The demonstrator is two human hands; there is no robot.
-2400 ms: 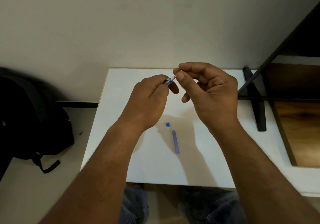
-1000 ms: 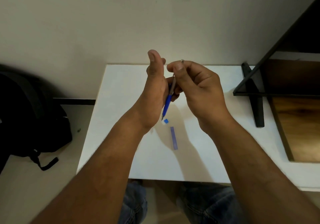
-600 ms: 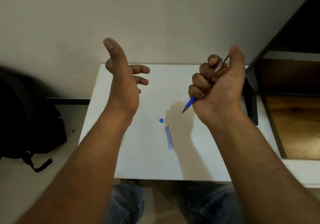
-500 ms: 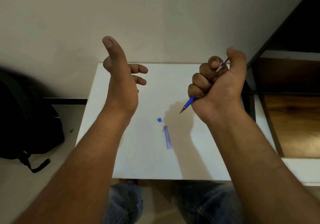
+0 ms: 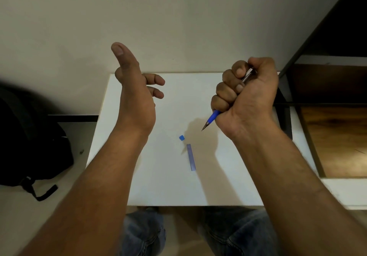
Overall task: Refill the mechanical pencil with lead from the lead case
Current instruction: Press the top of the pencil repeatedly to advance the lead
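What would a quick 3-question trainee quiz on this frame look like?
1. True or false: the left hand holds the pencil.
2. The pencil tip points: A) up at the wall, B) down toward the table, C) at the backpack.
3. What lies just beyond the lead case?

Key: 1 false, the right hand grips it. 2 B. 3 the small blue cap, apart from the case.

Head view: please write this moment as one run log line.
right hand: fist on pencil, tip down | left hand: open, empty | lead case: on table
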